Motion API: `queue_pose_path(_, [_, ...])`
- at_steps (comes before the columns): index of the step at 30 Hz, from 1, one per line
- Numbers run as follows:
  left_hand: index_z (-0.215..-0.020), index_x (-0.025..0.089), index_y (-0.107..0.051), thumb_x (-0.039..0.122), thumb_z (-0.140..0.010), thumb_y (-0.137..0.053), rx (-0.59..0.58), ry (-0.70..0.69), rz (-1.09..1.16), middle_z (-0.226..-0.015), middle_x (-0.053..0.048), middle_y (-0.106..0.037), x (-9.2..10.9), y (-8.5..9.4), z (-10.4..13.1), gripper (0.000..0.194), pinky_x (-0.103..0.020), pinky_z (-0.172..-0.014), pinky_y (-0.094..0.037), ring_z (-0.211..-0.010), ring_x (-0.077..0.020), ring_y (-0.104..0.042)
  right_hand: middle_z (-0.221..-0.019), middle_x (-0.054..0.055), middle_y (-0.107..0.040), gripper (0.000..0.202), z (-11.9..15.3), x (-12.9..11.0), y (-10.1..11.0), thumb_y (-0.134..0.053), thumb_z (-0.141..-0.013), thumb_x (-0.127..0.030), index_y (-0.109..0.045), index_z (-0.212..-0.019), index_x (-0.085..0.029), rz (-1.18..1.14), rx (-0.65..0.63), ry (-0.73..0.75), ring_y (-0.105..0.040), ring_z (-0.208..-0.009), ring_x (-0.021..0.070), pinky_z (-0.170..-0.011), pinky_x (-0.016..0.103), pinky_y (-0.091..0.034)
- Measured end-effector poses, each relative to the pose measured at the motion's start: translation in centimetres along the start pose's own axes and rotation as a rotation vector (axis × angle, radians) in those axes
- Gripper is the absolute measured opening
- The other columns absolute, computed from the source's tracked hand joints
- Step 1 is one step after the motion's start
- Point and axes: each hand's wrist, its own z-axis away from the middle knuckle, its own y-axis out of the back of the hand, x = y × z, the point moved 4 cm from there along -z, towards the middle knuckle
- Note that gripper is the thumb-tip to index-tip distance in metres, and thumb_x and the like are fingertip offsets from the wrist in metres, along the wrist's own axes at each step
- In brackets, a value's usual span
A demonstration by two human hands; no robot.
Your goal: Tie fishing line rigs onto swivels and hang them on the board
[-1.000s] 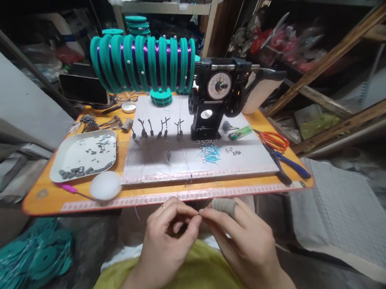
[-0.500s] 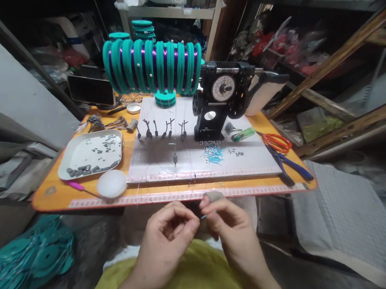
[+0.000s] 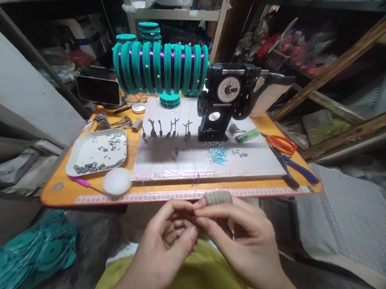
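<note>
Cloth in yellow-green (image 3: 210, 275) covers a person's lap at the bottom of the frame, where two bare hands meet at the fingertips. The right hand (image 3: 252, 239), a grey wrap (image 3: 218, 198) around one finger, pinches a small blue piece (image 3: 205, 218) in its thumb-and-forefinger grip, just right of bottom center. The left hand (image 3: 165, 237) curls beside it, forefinger reaching the right fingertips and thumb set lower; whether that grip holds anything cannot be told. Teal discs (image 3: 45, 253) lie heaped at lower left. Across the middle of the frame, an orange desk (image 3: 57, 194) carries a pink-handled tool (image 3: 83, 182), a white round dish (image 3: 117, 181) and a white tray (image 3: 83, 148) of grey pieces at left. At center, a white board (image 3: 158, 162) bears scattered blue sticks (image 3: 218, 155); blue-handled pliers (image 3: 299, 168) and orange-handled scissors (image 3: 283, 144) lie at right. Farther back, a black machine (image 3: 214, 127) with a round dial stands beside a row of teal spools (image 3: 162, 67) wound with purple thread, upper center. Crowded shelves (image 3: 175, 14) fill the top of the frame.
</note>
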Motion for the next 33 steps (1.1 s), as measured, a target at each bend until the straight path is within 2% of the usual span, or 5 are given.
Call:
queue_pose_path(5, [-0.077, 0.019, -0.066, 0.025, -0.084, -0.072, 0.153, -0.054, 0.08, -0.075, 0.0, -0.066, 0.4, 0.6, -0.5, 0.011, -0.018, -0.075, -0.056, -0.075, -0.0105, -0.066, -0.086, 0.003, -0.076, 0.005, 1.9, 2.5, -0.8, -0.076, -0.082, -0.023, -0.077, -0.084, -0.027, -0.279, 0.053, -0.223, -0.06, -0.057, 0.0105, -0.049, 0.021, -0.05])
queue_pose_path(11, [-0.081, 0.022, -0.075, 0.02, -0.082, -0.073, 0.26, -0.228, -0.143, -0.072, 0.0, -0.061, 0.4, 0.7, -0.5, 0.003, -0.017, -0.055, -0.048, -0.064, -0.0098, -0.057, -0.094, 0.002, -0.072, 0.015, 2.9, 4.9, -3.0, -0.082, -0.076, -0.033, -0.071, -0.077, -0.024, -0.875, 0.143, -0.514, -0.068, -0.076, 0.0129, -0.063, 0.021, -0.058])
queue_pose_path(17, [-0.084, 0.024, -0.076, 0.015, -0.081, -0.071, 0.308, -0.344, -0.326, -0.069, 0.002, -0.054, 1.1, 0.2, -0.4, 0.01, -0.017, -0.051, -0.043, -0.061, -0.0092, -0.05, -0.095, 0.002, -0.072, 0.02, 3.0, 4.9, -4.0, -0.084, -0.073, -0.038, -0.07, -0.076, -0.024, -0.934, 0.128, -0.606, -0.064, -0.069, 0.0119, -0.072, 0.026, -0.057])
queue_pose_path(27, [-0.079, 0.02, -0.071, 0.009, -0.079, -0.068, 0.311, -0.384, -0.421, -0.069, 0.002, -0.053, 1.8, 0.1, -0.2, 0.012, -0.017, -0.05, -0.041, -0.059, -0.0084, -0.05, -0.095, 0.003, -0.07, 0.015, 3.0, 4.4, -4.5, -0.082, -0.074, -0.037, -0.073, -0.078, -0.026, -0.981, 0.08, -0.616, -0.067, -0.085, 0.018, -0.082, 0.033, -0.056])
queue_pose_path(33, [-0.078, 0.02, -0.07, 0.008, -0.079, -0.066, 0.311, -0.397, -0.438, -0.068, 0.003, -0.052, 1.9, 0.3, -0.1, 0.013, -0.017, -0.049, -0.04, -0.057, -0.0076, -0.047, -0.095, 0.001, -0.071, 0.012, 2.9, 4.4, -4.5, -0.082, -0.075, -0.034, -0.075, -0.079, -0.026, -1.006, 0.079, -0.612, -0.067, -0.084, 0.0159, -0.077, 0.027, -0.057])
